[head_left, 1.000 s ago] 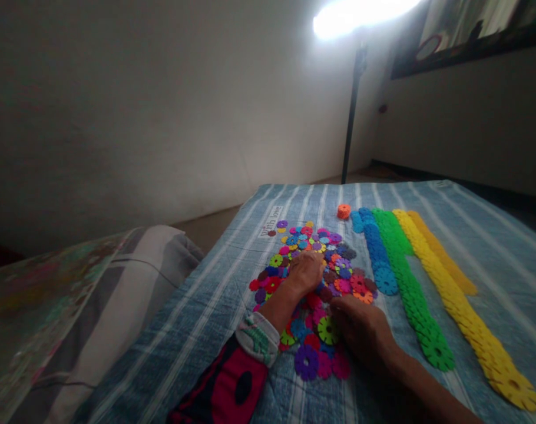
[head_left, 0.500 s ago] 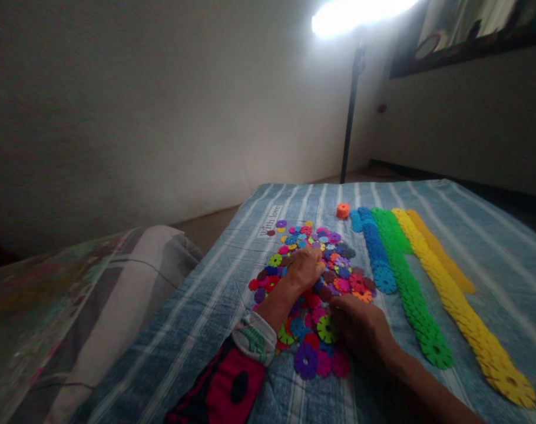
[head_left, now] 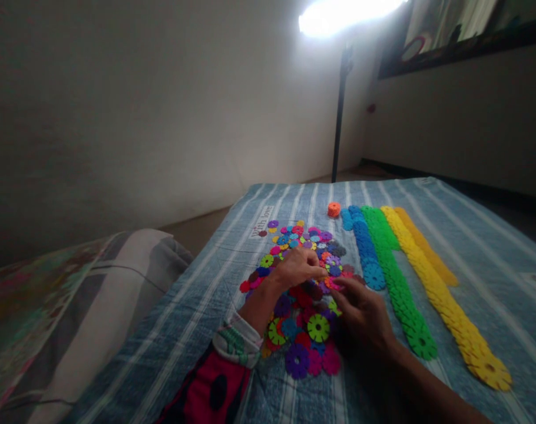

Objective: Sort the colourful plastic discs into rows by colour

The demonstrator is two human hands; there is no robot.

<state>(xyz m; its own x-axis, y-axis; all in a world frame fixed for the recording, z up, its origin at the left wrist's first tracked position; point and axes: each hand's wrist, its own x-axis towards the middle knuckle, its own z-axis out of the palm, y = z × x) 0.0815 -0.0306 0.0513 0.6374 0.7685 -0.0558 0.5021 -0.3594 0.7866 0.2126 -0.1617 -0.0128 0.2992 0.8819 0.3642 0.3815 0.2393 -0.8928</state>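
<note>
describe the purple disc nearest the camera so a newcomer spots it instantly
On the blue striped cloth, find the spread pile of mixed discs. At the pile's near edge lies the purple disc, left of two pink discs. Its deep purple colour sets it apart from them.

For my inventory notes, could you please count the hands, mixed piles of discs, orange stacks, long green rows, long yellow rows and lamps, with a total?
Left hand and right hand: 2
Mixed pile of discs: 1
Orange stack: 1
Long green row: 1
Long yellow row: 1
Lamp: 1
Total: 7
</note>
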